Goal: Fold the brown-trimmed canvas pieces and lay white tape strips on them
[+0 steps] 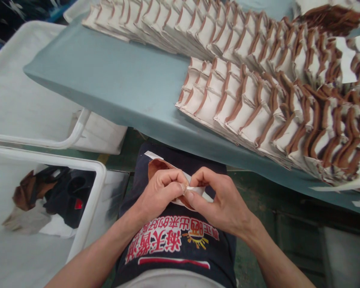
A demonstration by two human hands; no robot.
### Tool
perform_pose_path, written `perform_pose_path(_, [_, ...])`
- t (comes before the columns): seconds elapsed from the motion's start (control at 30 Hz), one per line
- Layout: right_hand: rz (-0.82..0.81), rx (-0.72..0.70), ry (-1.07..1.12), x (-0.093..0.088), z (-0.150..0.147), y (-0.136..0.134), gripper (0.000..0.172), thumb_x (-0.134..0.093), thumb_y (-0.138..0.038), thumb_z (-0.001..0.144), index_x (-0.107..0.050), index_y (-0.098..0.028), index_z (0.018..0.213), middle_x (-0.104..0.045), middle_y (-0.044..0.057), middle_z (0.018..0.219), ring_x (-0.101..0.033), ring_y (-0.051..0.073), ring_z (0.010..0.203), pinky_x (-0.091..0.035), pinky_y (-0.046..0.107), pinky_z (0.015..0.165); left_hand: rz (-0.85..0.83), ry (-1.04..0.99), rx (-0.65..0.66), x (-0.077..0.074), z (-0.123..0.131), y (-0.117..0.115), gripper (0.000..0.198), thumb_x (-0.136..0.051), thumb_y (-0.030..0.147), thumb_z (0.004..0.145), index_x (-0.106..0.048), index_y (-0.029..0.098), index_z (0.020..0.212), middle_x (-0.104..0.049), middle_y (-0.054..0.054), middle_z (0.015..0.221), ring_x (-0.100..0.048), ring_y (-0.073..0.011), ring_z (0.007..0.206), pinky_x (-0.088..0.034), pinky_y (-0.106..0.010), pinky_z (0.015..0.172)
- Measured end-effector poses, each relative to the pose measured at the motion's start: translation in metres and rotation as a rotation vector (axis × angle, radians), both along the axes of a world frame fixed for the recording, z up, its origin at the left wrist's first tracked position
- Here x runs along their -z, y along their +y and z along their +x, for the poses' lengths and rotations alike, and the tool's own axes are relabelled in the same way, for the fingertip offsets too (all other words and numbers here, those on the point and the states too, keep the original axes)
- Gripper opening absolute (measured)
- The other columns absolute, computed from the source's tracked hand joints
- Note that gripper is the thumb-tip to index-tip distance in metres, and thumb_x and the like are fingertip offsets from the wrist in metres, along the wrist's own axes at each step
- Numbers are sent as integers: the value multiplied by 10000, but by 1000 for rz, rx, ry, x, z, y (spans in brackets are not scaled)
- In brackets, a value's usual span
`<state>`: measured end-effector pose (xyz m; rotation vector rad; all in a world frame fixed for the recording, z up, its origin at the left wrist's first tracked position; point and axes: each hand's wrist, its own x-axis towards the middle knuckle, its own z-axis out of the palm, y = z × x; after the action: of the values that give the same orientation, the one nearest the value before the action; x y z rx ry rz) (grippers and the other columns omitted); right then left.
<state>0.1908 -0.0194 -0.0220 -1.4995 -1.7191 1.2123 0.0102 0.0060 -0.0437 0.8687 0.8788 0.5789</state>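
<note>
Above the dark apron [168, 224] on my lap, a brown leather-like piece [158, 165] with white strip edges is held between my two hands. My left hand [162, 188] pinches it, thumb and index finger pressed together near its middle. Close against those fingertips, my right hand [220, 196] is closed on a white strip [196, 189] of the same piece. The fingertips of both hands almost touch, and they hide the spot where they grip. Another white end of the piece [153, 155] sticks out beyond my left hand.
On the blue-grey covered table [108, 76] ahead lie two long rows of stacked white-and-brown pieces [228, 92]. At the left stands a white bin [100, 180] with dark, brown and pale scraps [54, 200] inside. Another white bin [33, 96] is behind it.
</note>
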Motion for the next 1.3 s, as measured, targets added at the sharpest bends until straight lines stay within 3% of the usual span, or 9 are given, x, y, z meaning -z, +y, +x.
perform_pose_path(0.2, [-6, 41, -67, 3, -6, -4, 147, -597, -267, 867, -546, -215, 739, -587, -50, 631, -521, 94, 531, -349, 227, 519, -14, 19, 24, 4, -4, 0, 193, -626, 329, 779, -610, 164, 681, -551, 39, 574, -439, -104, 530, -325, -240, 532])
perform_pose_path(0.33, [49, 50, -124, -3, -6, -5, 115, -612, -247, 825, -528, -221, 749, -589, -46, 645, -512, 101, 531, -343, 233, 521, 47, 51, 14, -1, -1, 1, 193, -621, 306, 774, -602, 161, 648, -539, 37, 582, -441, -106, 547, -346, -242, 553])
perform_pose_path(0.53, [-10, 42, -82, -2, -6, -5, 95, -582, -239, 835, -538, -222, 752, -590, -43, 645, -523, 106, 538, -359, 231, 520, 71, 62, 7, -6, 3, 1, 192, -613, 300, 759, -607, 160, 628, -546, 28, 572, -458, -113, 538, -355, -247, 547])
perform_pose_path(0.8, [160, 43, -132, 5, -6, -5, 100, -622, -225, 858, -562, -224, 778, -626, -36, 653, -530, 103, 520, -356, 229, 508, 73, 92, 21, -8, 0, 1, 209, -609, 333, 773, -585, 169, 646, -531, 28, 595, -447, -120, 563, -354, -259, 566])
perform_pose_path(1.07, [59, 17, -100, 4, -3, -2, 21, -597, -214, 868, -598, -228, 851, -637, -48, 617, -523, 97, 463, -333, 212, 464, 88, 101, 36, 7, -4, -4, 253, -543, 386, 869, -577, 174, 734, -527, 18, 655, -445, -142, 613, -344, -284, 585])
perform_pose_path(1.23, [195, -58, -166, 5, 2, 0, 75, -595, -198, 883, -628, -227, 944, -670, -48, 650, -517, 89, 448, -341, 214, 479, 71, 85, -32, 13, -1, -7, 380, -433, 458, 971, -602, 177, 781, -551, 0, 689, -472, -161, 636, -378, -294, 604])
perform_pose_path(1.3, [276, -108, -164, 5, 4, 1, 109, -585, -169, 894, -627, -229, 974, -719, -28, 712, -571, 100, 492, -384, 220, 516, 81, 89, -26, 11, 0, -7, 390, -410, 450, 993, -606, 178, 792, -569, -7, 718, -491, -168, 659, -395, -300, 626])
